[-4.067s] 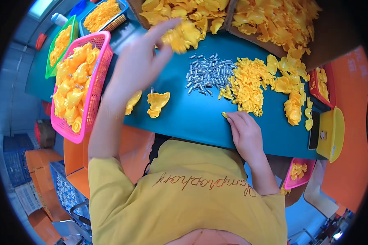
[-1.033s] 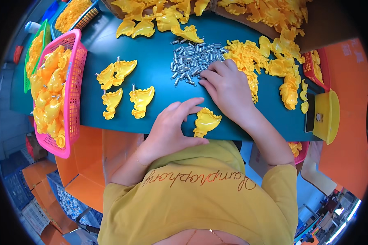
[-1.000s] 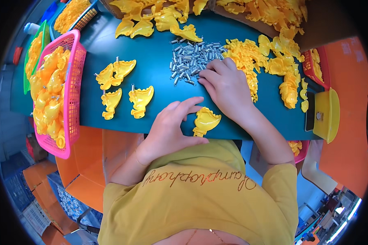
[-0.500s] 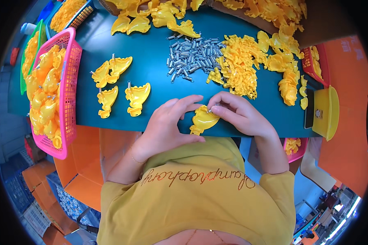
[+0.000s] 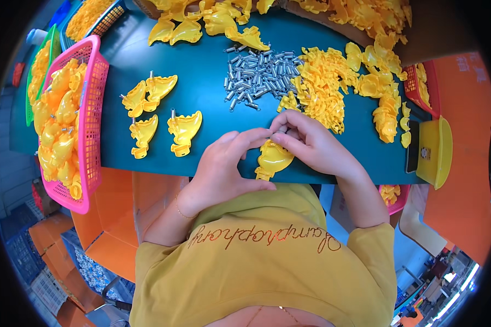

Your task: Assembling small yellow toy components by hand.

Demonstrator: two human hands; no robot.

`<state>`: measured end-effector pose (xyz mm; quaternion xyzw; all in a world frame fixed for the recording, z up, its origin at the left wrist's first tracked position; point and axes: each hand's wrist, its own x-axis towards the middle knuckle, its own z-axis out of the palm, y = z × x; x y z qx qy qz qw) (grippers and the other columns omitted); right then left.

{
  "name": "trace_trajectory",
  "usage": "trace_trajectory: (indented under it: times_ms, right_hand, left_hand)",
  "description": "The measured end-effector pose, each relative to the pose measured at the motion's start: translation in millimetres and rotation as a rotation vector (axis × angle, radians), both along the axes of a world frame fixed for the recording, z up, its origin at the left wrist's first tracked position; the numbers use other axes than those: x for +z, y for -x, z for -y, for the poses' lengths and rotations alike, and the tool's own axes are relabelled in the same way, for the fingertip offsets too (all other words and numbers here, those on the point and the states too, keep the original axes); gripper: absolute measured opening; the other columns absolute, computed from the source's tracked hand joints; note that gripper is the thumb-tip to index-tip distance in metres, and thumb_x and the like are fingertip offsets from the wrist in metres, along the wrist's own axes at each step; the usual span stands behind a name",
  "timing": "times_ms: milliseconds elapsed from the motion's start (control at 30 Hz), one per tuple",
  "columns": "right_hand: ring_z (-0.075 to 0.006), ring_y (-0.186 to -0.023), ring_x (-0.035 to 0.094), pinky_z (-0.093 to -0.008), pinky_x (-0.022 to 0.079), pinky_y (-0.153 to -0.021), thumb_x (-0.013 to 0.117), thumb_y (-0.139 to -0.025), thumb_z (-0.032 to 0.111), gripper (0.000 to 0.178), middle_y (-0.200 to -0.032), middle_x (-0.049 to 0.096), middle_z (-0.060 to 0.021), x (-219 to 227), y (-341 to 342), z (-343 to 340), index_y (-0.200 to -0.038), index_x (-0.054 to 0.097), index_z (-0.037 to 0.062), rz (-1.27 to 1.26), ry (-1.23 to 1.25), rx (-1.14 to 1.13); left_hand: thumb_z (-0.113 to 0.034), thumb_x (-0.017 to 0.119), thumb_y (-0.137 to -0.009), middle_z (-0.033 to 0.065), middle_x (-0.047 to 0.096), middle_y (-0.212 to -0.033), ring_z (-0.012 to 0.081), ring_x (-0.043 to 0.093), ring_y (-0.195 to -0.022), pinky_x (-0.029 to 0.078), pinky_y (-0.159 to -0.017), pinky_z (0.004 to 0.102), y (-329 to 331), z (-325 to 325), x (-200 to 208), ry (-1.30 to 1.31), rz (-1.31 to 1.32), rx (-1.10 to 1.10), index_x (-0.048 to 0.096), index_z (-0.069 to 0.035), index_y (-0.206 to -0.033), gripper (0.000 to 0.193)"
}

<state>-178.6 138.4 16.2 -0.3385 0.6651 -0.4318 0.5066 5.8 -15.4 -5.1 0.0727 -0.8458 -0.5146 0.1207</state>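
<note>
In front of my body, at the table's near edge, lies a glossy yellow curved plastic shell (image 5: 274,159). My left hand (image 5: 223,161) curls around it, thumb by its lower end and index finger above its top, gripping it; the other fingertips are hidden. My right hand (image 5: 308,143) is pinched just above the shell, its fingertips meeting my left index finger. Whatever small item sits in that pinch is mostly covered. Several similar shells, such as one yellow shell (image 5: 184,132), lie to the left with small metal pieces sticking up from them.
Beyond my hands lie a heap of small silver spring-like parts (image 5: 262,76) and a pile of small yellow parts (image 5: 322,82). A pink basket (image 5: 90,131) full of yellow pieces stands left. At right are a yellow bin (image 5: 439,150) and a red basket (image 5: 423,101).
My right hand's pinch has shifted up and left, off the shell's upper right edge, to meet my left index fingertip. The shell and left hand have barely moved.
</note>
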Motion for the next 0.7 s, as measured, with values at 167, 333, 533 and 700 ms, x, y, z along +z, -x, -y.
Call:
trace_trajectory:
  times_ms: [167,333,533,700]
  right_hand:
    - [-0.0037,-0.075,0.053,-0.0216,0.044,-0.066,0.069,-0.101,0.010,0.019,-0.103,0.066,0.0009,-5.8,-12.3,-9.2,-0.120,0.070,0.0038,-0.280,0.115,-0.037]
    - [-0.0071,-0.067,0.056,-0.0226,0.045,-0.058,0.081,-0.090,0.006,0.032,-0.103,0.074,-0.0041,-17.8,-32.0,-21.2,-0.122,0.077,0.0065,-0.511,0.291,-0.215]
    - [-0.0121,-0.074,0.063,-0.0268,0.052,-0.066,0.084,-0.088,0.011,0.032,-0.104,0.076,-0.0058,0.4,-19.5,-22.6,-0.119,0.078,0.0078,-0.593,0.280,-0.231]
    - [-0.0291,-0.101,0.070,-0.0361,0.055,-0.089,0.076,-0.093,0.014,0.026,-0.111,0.074,-0.0138,10.0,78.7,-49.1,-0.117,0.074,0.0039,-1.238,0.153,-0.560]
  left_hand:
    - [-0.028,0.103,-0.055,0.0024,0.074,-0.111,0.0195,0.056,-0.083,0.051,-0.075,0.0323,1.9,-4.6,1.8,0.043,0.005,0.015,0.064,-0.010,-0.135,0.091]
    - [-0.030,0.100,-0.059,0.0077,0.071,-0.109,0.0291,0.067,-0.097,0.054,-0.085,0.0406,4.0,-8.1,9.0,0.125,0.011,-0.030,0.065,-0.012,-0.132,0.083]
    - [-0.036,0.100,-0.059,0.0085,0.068,-0.104,0.0303,0.066,-0.096,0.053,-0.083,0.0405,6.1,-8.9,4.8,0.274,-0.034,-0.021,0.069,-0.014,-0.126,0.077]
    - [-0.038,0.101,-0.059,0.0088,0.072,-0.113,0.0284,0.067,-0.100,0.055,-0.088,0.0384,-0.9,-8.5,6.0,0.292,0.000,0.049,0.071,-0.011,-0.127,0.079]
